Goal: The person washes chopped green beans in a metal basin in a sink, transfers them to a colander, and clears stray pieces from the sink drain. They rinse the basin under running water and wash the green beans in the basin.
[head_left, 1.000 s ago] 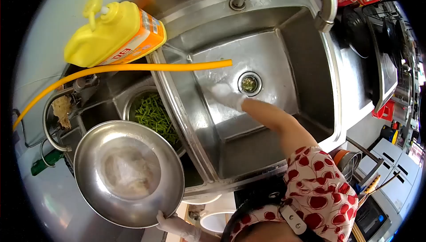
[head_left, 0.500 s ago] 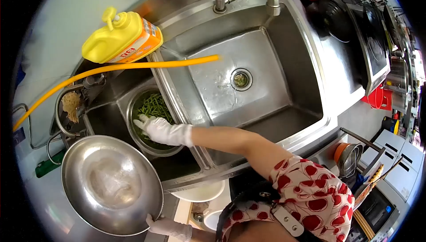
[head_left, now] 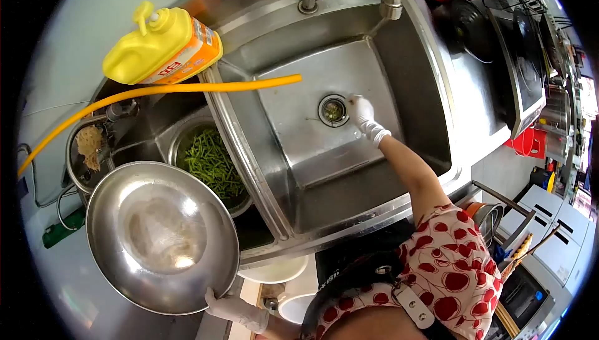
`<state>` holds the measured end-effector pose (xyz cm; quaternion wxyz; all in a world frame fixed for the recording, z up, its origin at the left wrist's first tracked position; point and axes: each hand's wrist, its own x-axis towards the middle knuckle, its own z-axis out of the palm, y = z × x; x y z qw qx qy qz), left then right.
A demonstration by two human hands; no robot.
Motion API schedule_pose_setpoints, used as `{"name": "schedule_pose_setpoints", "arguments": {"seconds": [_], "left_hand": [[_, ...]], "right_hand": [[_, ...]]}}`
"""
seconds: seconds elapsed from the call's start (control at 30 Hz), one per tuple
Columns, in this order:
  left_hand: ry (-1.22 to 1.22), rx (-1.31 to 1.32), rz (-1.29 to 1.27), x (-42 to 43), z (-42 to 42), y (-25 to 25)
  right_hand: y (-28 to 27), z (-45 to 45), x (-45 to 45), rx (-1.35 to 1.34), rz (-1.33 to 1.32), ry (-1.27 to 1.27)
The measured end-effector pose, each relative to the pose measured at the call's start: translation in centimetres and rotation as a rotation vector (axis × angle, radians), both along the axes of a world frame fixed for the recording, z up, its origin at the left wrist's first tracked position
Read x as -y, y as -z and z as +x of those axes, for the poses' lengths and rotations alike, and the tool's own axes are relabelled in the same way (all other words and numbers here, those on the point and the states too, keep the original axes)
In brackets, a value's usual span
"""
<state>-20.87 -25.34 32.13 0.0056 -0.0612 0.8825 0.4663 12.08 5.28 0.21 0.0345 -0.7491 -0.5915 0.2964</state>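
My left hand (head_left: 237,310), in a white glove, grips the rim of a large steel bowl (head_left: 165,237) at the lower left. The bowl looks empty. Over the floor of the big sink (head_left: 340,146), my gloved right hand (head_left: 361,113) is just right of the drain (head_left: 333,110), its fingers curled; whatever they may hold is too small to make out. Bits of green lie in the drain. A round steel basin (head_left: 176,146) full of cut green beans (head_left: 212,164) sits in the smaller left sink, partly behind the bowl.
An orange hose (head_left: 187,88) crosses the sink divider. A yellow detergent jug (head_left: 165,47) stands behind it. The faucet (head_left: 390,3) hangs over the big sink's back right. A scrubber (head_left: 90,146) lies at the left. White tubs (head_left: 277,270) are below the front edge.
My right hand has moved from the beans to beside the drain in the big sink. My left hand still holds the bowl, which now sits slightly higher in view.
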Motion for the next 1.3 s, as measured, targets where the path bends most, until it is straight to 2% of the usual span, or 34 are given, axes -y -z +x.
{"name": "schedule_pose_setpoints", "arguments": {"seconds": [0.03,0.1,0.2,0.23,0.27,0.3,0.37,0.4,0.5,0.53,0.57,0.63,0.7,0.8,0.9,1.07,1.3], "left_hand": [[-0.025,-0.006,0.034,-0.1,0.0,0.2],[-0.071,-0.017,0.1,-0.3,0.1,0.6],[-0.082,-0.05,0.071,-0.8,0.3,0.5],[-0.025,-0.087,-0.057,0.1,-0.1,0.9],[0.031,-0.124,-0.185,1.8,-1.0,1.7],[0.088,-0.159,-0.313,2.7,-1.4,2.2],[0.05,-0.135,-0.264,2.5,-1.5,2.3],[0.029,-0.124,-0.242,2.1,-1.4,2.2],[0.344,-0.28,-0.811,1.3,0.0,1.3],[0.263,-0.244,-0.594,0.9,0.0,1.5],[0.182,-0.208,-0.379,0.5,0.0,1.7],[0.179,-0.207,-0.386,0.8,-0.1,1.9],[0.337,-0.278,-0.824,2.0,-0.2,1.9],[-0.075,-0.024,0.036,-0.7,0.0,1.8],[-0.146,0.032,0.166,-1.3,-0.2,1.6],[-0.119,0.01,0.153,-2.6,0.5,1.2],[-0.091,0.022,0.16,-2.6,0.2,1.3]], "right_hand": [[2.3,1.2,-0.4,0.047,0.026,0.025],[3.2,1.7,-0.3,-0.042,-0.043,-0.005],[7.6,0.8,0.9,-0.072,0.08,-0.146],[0.1,-1.2,-0.3,-0.037,-0.259,-0.225],[0.7,-1.9,0.0,-0.016,-0.243,-0.234],[1.9,-2.3,0.4,0.005,-0.227,-0.244],[9.7,-2.2,1.2,0.118,-0.113,-0.536],[10.5,-2.5,1.2,0.173,-0.055,-0.683],[11.8,-2.4,1.5,0.135,0.017,-0.623],[11.8,-2.2,1.0,0.069,-0.059,-0.592],[12.0,-2.8,0.6,-0.059,-0.155,-0.365],[14.0,-3.3,0.2,-0.299,-0.342,0.102],[13.3,-1.9,0.0,-0.183,-0.387,0.047],[9.1,0.0,-0.5,0.008,-0.422,-0.221],[7.2,1.1,-1.1,0.05,-0.462,-0.295],[6.0,1.6,-1.8,0.041,-0.484,-0.343],[4.8,0.9,-3.8,-0.177,-0.506,-0.319]]}}
